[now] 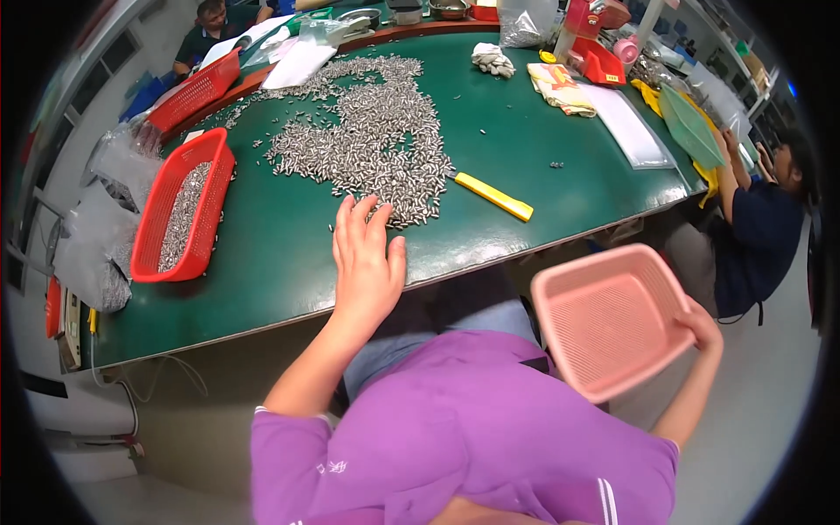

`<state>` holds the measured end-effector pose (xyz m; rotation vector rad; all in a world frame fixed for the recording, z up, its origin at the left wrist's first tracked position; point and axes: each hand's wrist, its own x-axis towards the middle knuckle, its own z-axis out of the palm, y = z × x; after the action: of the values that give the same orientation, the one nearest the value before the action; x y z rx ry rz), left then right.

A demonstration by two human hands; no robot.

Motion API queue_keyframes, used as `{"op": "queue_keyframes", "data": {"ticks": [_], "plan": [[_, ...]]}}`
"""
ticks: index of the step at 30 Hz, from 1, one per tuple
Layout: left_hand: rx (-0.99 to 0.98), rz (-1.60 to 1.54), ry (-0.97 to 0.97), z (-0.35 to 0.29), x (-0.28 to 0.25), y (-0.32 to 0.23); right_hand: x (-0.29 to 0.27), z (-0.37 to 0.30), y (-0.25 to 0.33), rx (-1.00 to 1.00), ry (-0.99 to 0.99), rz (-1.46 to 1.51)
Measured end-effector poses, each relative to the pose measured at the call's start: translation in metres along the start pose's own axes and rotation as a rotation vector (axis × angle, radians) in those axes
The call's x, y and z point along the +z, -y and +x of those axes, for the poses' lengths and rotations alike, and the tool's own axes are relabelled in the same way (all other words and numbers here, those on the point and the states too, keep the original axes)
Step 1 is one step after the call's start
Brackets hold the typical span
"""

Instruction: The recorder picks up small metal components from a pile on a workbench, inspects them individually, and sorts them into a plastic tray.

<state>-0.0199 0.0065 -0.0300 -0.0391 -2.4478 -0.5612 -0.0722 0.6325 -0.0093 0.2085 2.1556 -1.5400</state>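
Silvery metal cylinders [376, 131] seem reached for, left hand [365, 264] spread, empty-looking! Pink plastic basket [605, 319], clasped by right hand [700, 325], seems wanted nearer

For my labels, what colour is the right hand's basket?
Salmon-pink basket, clearest in the head view.

Through the head-worn fisheye, I looked steeply down from above the purple shirt [437, 411], which occupied the lower centre at close range. The view faced forward over the green table [280, 306] at middle range, reaching a co-worker [206, 39] beyond its far edge.
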Motion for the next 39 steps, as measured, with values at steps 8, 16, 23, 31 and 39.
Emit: {"op": "queue_keyframes", "data": {"ticks": [8, 16, 23, 31, 39], "plan": [[-0.003, -0.005, -0.007, 0.000, -0.001, -0.001, 0.151, 0.140, -0.001, -0.237, 0.094, 0.153], [-0.015, 0.013, -0.030, -0.002, -0.001, 0.001, 0.303, 0.137, -0.033, -0.237, 0.094, 0.188], [-0.032, 0.003, -0.033, 0.000, 0.002, 0.001, 0.351, 0.141, -0.049, -0.466, -0.078, 0.073], [-0.073, 0.039, -0.014, -0.002, 0.001, -0.002, 0.364, 0.126, -0.039, -0.507, -0.115, 0.120], [-0.063, 0.031, 0.066, 0.000, -0.004, -0.006, 0.361, 0.140, -0.045, -0.378, 0.058, -0.045]]}}
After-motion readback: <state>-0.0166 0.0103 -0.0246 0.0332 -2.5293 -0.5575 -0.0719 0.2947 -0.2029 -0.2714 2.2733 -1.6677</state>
